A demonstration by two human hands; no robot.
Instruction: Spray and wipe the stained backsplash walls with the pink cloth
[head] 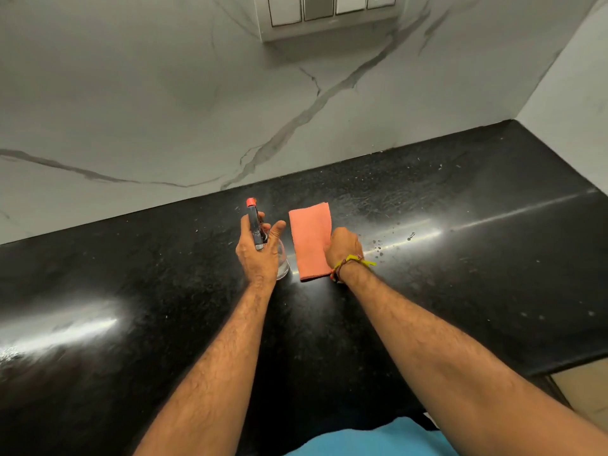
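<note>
Left hand (260, 248) wrapped around clear spray bottle (256, 225) with red nozzle. Right hand (343, 246) curled, gripping edge of folded pink cloth (311, 235) flat on black granite counter (460, 258).

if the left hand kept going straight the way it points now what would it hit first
Likely the marble backsplash wall. The left hand, gripping the spray bottle, points across bare black countertop toward it; nothing else shows in that line, though depth is uncertain.
</note>
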